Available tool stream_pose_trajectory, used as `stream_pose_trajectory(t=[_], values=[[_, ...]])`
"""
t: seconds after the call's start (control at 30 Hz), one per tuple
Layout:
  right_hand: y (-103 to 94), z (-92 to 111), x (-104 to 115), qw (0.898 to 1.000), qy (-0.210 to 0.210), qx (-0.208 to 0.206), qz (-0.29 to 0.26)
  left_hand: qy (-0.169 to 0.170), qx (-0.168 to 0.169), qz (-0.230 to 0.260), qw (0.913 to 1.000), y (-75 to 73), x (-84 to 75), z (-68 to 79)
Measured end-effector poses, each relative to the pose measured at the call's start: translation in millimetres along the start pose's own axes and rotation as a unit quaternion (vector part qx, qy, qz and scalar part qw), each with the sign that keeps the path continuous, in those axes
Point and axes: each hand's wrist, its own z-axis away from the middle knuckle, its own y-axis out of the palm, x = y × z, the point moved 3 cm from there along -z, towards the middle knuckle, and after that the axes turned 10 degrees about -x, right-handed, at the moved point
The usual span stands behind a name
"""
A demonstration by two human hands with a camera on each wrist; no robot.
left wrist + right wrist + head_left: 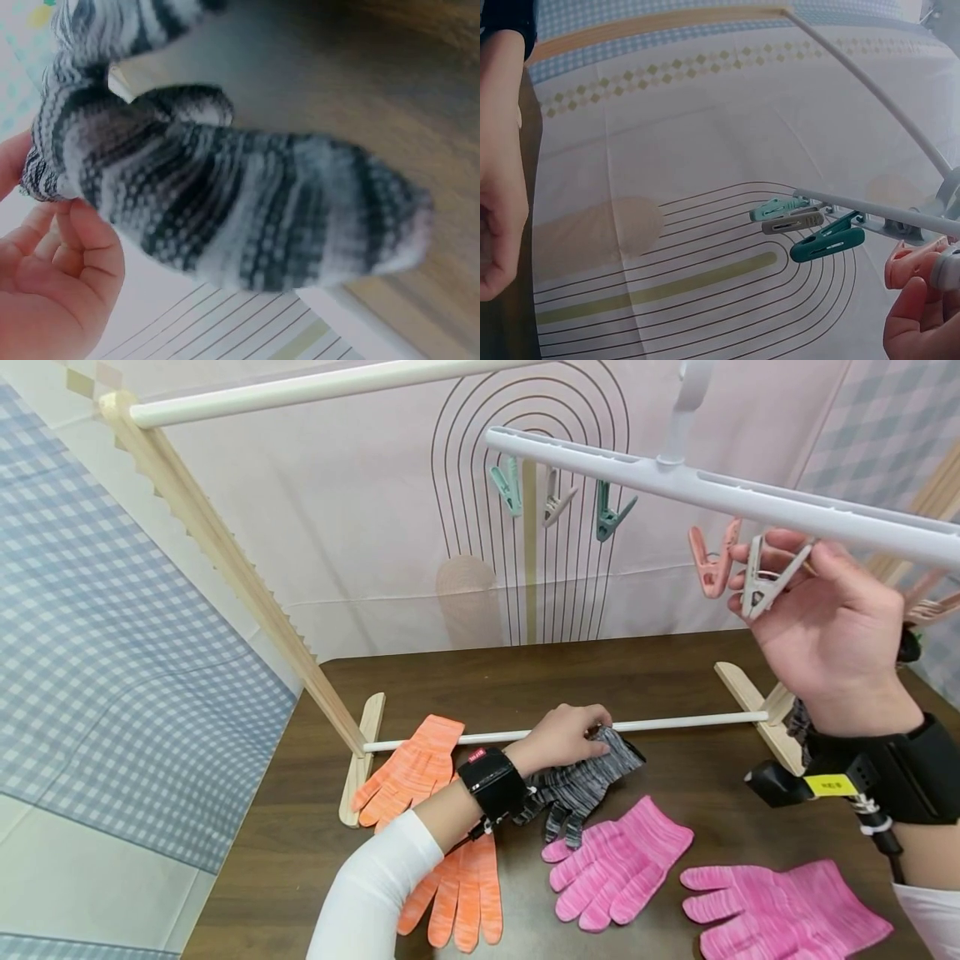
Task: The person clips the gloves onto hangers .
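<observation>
Near the middle of the table my left hand (564, 739) pinches the cuff end of a black-and-grey knit glove (588, 781). In the left wrist view that glove (225, 202) hangs from the fingertips, its fingers toward the camera. My right hand (836, 618) is raised at the right and pinches a light grey clothespin (752, 581) under a white hanger (615, 464). A pink clothespin (708, 572) hangs just left of it. Farther left on the hanger are a mint clothespin (507, 489), a grey one (555, 506) and a dark green one (606, 518).
Two orange gloves (465, 893) lie partly under my left forearm; two pink gloves (622, 868) lie at the front right. A rack with a wooden post (225, 568), upper white bar (300, 395) and low bar (682, 723) spans the table. Dark knit fabric (798, 727) shows behind my right wrist.
</observation>
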Motion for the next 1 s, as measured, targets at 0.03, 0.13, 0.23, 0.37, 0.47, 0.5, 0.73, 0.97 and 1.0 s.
stream_pose_trajectory(t=[0.03, 0.13, 0.23, 0.37, 0.47, 0.5, 0.73, 0.97, 1.0], values=[[0.4, 0.1, -0.1, 1.000, -0.002, 0.002, 0.001, 0.006, -0.010, 0.005, 0.9999, -1.7, -1.3, 0.3], [0.4, -0.1, 0.5, 1.000, 0.007, 0.004, -0.018, 0.021, -0.040, 0.019, 0.9988, -7.7, -5.7, 1.2], [0.0, -0.7, 1.6, 0.999, 0.011, 0.005, -0.038, 0.031, -0.071, 0.038, 0.9963, -14.1, -10.4, 1.4], [0.4, -0.3, 2.1, 0.999, 0.006, 0.002, -0.051, 0.038, -0.112, 0.077, 0.9900, -23.8, -18.5, 1.4], [1.4, 0.8, 1.7, 0.999, -0.009, 0.001, -0.040, 0.047, -0.147, 0.098, 0.9833, -31.0, -25.6, 1.5], [1.7, 1.3, 1.5, 0.999, -0.011, 0.001, -0.039, 0.051, -0.159, 0.105, 0.9803, -33.1, -27.8, 1.6], [1.8, 2.7, 0.8, 0.999, -0.038, 0.003, -0.032, 0.080, -0.242, 0.126, 0.9587, -46.2, -44.0, 2.0], [-1.5, 3.9, 2.7, 0.999, -0.029, 0.012, -0.035, 0.108, -0.312, 0.089, 0.9398, -56.2, -60.4, 2.1], [-2.0, 4.1, 2.9, 0.999, -0.028, 0.015, -0.034, 0.113, -0.319, 0.085, 0.9371, -57.4, -62.8, 2.2]])
